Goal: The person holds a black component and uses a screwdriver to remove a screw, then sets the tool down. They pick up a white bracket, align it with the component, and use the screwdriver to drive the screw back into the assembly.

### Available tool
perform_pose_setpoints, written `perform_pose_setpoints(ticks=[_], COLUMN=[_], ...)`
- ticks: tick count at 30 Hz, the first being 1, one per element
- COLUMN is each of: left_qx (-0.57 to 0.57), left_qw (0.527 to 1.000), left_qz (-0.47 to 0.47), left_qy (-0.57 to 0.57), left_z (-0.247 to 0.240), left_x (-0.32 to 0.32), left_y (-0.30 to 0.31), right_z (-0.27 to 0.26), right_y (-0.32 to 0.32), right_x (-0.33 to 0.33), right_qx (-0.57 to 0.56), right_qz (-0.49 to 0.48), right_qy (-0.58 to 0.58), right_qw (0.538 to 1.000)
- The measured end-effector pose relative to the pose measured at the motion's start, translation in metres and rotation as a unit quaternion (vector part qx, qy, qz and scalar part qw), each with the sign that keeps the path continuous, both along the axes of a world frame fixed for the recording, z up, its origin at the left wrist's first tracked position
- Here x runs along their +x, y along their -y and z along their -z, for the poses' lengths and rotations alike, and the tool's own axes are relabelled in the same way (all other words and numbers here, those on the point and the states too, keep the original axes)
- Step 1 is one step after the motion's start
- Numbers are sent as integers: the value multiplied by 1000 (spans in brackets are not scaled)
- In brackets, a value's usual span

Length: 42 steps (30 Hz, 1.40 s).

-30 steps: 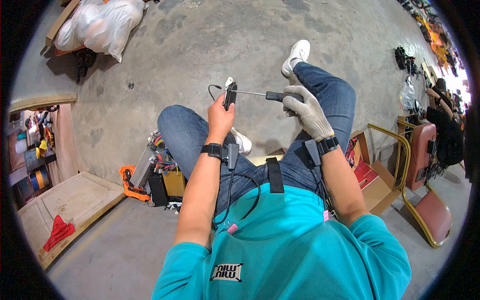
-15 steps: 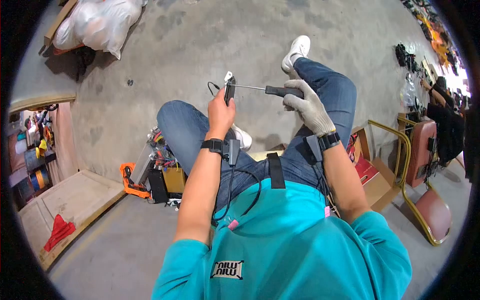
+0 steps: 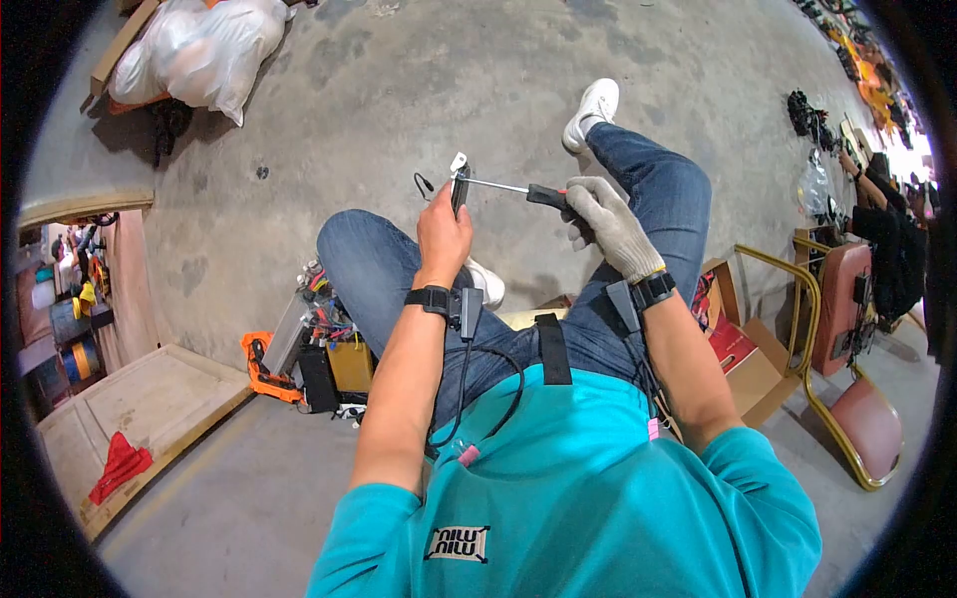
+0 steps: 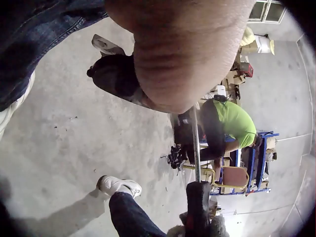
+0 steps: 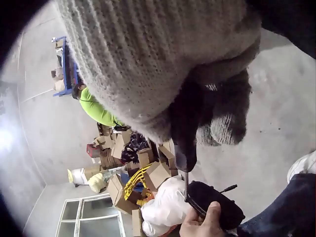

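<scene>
My bare left hand holds a slim black device upright between thumb and fingers. At the top of the device a small white tab sticks out, and a short black cable curls off its left side. My right hand, in a grey knit glove, grips a screwdriver by its black handle. The metal shaft points left, its tip right at the upper side of the device. In the right wrist view the shaft ends at the edge of the black device.
Below lies a bare concrete floor. A cardboard box and a gold-framed chair stand to the right. Tangled wires and an orange tool lie by the left knee. White bags lie far left. Another person bends over in the background.
My right hand has turned and shifted its grip along the screwdriver handle, covering more of it. The tip stays at the device, and my left hand keeps holding it in about the same place.
</scene>
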State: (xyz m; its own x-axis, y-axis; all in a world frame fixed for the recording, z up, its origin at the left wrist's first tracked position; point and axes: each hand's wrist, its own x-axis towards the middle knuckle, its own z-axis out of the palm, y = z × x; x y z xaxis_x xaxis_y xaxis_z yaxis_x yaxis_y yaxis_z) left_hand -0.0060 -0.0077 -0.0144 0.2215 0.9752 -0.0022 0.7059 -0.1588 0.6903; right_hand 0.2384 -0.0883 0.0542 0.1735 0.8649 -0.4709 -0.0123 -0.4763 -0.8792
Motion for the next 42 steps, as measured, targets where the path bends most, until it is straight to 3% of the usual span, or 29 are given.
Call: perform_pose_setpoints(ticks=[6, 8, 9, 11, 15, 17, 18, 20, 21, 24, 27, 29, 30, 33, 35, 36, 38, 42], left_qx=[-2, 1, 1, 6, -22, -27, -27, -34, -34, -26, -32, -2, -3, -12, -37, -37, -33, -28], left_qw=[1000, 1000, 1000, 1000, 1000, 1000, 1000, 999, 999, 1000, 999, 1000, 1000, 1000, 999, 999, 999, 999], left_qz=[3, 4, 4, 3, -1, -3, -3, -3, -3, -6, -1, 5, 5, 4, 5, 5, -4, -5], left_qy=[0, -4, -4, -5, -6, -12, -11, -9, -9, -6, -19, -15, -15, -16, -22, -22, -15, -23], left_z=[-1, 0, -1, -3, -7, -6, -7, -8, -6, -3, -2, 1, 0, -1, -1, -2, -3, 0], left_x=[0, 0, 0, 1, 2, 2, 2, 2, 2, 1, 0, -1, -1, 0, 0, 0, 1, 0], left_y=[-1, -1, -1, 0, 0, 0, -1, 0, 0, -1, -2, -1, -1, -2, -2, -2, -1, -1], right_z=[5, 11, 9, 5, 10, 10, 9, 3, 2, 1, 2, 7, 7, 9, 17, 14, 6, 9], right_y=[0, -1, -1, -1, -1, -3, -3, -1, -2, -4, -5, -2, -2, -3, -5, -4, -2, -4], right_x=[4, 6, 4, -2, 5, 7, 4, -4, -2, 5, 5, -1, -1, 6, 12, 8, -1, 5], right_qx=[44, -51, -51, 22, 34, -46, -45, 50, 50, 27, -70, 42, 42, 29, -82, -82, 14, 38], right_qz=[-31, 3, 3, 3, -13, -2, -1, 4, 4, -39, -31, 3, 2, -33, -29, -29, -8, -37], right_qy=[53, -62, -62, 20, 31, -84, -83, 66, 66, 48, -34, 33, 33, 35, -75, -75, -1, 41], right_qw=[997, 997, 997, 1000, 999, 995, 995, 997, 997, 998, 997, 999, 999, 998, 993, 993, 1000, 998])
